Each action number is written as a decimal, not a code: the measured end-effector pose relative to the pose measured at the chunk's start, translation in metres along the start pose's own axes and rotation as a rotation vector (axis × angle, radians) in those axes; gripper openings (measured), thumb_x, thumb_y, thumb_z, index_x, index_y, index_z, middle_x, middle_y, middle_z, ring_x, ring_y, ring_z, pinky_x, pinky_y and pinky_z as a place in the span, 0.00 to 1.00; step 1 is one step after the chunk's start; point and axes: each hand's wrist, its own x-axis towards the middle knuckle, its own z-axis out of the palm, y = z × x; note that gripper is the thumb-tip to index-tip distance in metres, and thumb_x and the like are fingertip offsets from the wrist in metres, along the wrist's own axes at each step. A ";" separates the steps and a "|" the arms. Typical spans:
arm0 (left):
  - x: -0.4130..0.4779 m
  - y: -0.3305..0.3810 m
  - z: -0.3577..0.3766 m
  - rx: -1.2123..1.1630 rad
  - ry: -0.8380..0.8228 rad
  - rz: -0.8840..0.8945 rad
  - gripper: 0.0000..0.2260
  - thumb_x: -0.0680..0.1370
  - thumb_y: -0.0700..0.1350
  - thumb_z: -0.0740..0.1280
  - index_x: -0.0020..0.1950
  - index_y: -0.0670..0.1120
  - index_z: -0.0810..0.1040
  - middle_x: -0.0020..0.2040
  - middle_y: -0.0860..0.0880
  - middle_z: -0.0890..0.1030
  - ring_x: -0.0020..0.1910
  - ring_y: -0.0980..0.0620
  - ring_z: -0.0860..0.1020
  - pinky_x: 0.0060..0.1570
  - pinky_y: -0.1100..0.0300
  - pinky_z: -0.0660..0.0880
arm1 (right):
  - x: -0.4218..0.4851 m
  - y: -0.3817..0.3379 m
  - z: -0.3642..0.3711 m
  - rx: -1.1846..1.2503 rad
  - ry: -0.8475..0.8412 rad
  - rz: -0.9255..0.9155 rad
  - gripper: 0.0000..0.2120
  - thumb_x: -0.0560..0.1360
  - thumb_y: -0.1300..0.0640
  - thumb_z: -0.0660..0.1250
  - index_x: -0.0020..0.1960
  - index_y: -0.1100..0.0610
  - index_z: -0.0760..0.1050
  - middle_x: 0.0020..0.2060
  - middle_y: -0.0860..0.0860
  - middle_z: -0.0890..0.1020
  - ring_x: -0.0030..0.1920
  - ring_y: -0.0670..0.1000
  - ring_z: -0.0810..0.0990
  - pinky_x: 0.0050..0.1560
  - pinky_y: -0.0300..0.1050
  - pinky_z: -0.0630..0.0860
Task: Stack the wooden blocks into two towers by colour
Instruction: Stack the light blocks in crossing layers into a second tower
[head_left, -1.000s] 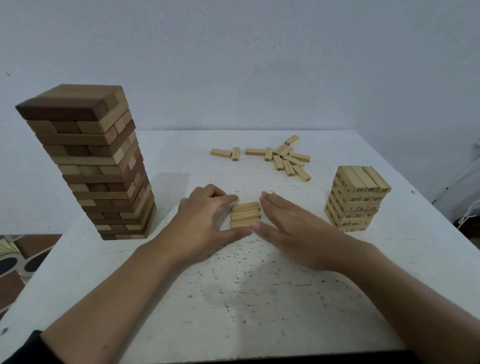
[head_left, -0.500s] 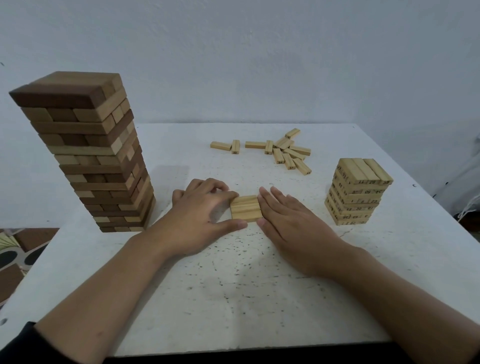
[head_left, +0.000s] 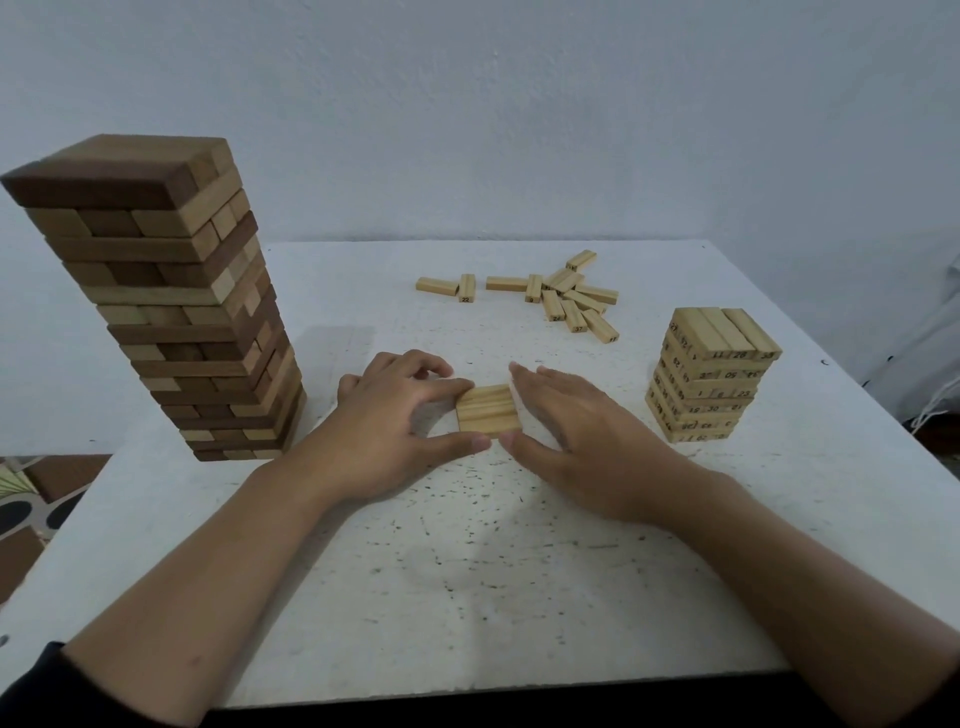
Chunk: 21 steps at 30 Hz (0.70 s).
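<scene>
Three pale wooden blocks (head_left: 488, 410) lie side by side as a flat square in the middle of the white table (head_left: 467, 571). My left hand (head_left: 384, 431) pinches the square's left side between thumb and curled fingers. My right hand (head_left: 576, 431) lies flat with straight fingers against its right side. A tall tower of dark and mid-brown blocks (head_left: 171, 306) stands at the left. A shorter tower of pale numbered blocks (head_left: 711, 374) stands at the right. Several loose pale blocks (head_left: 566, 296) lie scattered at the back.
A pale wall rises just behind the table's far edge. A patterned floor (head_left: 36, 499) shows past the table's left edge. White cords (head_left: 935, 410) hang beyond the right edge.
The three blocks between my hands have been squared up into a flat, tight group. Both hands stay at its sides, and the view has shifted slightly.
</scene>
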 end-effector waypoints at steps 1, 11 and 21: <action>0.000 -0.001 0.000 0.000 0.006 0.003 0.32 0.71 0.77 0.60 0.71 0.65 0.73 0.67 0.63 0.68 0.68 0.59 0.62 0.62 0.51 0.59 | 0.002 0.000 -0.004 0.029 -0.010 -0.010 0.33 0.83 0.39 0.56 0.83 0.50 0.51 0.81 0.45 0.58 0.80 0.45 0.50 0.79 0.43 0.50; 0.001 -0.003 0.000 -0.029 0.034 -0.005 0.35 0.67 0.78 0.63 0.69 0.62 0.75 0.67 0.63 0.71 0.68 0.59 0.64 0.63 0.51 0.62 | 0.015 0.002 -0.010 0.024 -0.011 -0.044 0.25 0.82 0.39 0.60 0.76 0.47 0.67 0.73 0.42 0.69 0.73 0.45 0.63 0.75 0.53 0.58; -0.002 0.000 -0.006 -0.048 0.008 0.043 0.31 0.66 0.77 0.58 0.62 0.62 0.77 0.60 0.64 0.70 0.64 0.61 0.62 0.62 0.52 0.60 | 0.018 0.001 -0.021 -0.055 -0.067 -0.067 0.30 0.79 0.37 0.64 0.76 0.49 0.66 0.70 0.44 0.69 0.69 0.47 0.64 0.71 0.51 0.62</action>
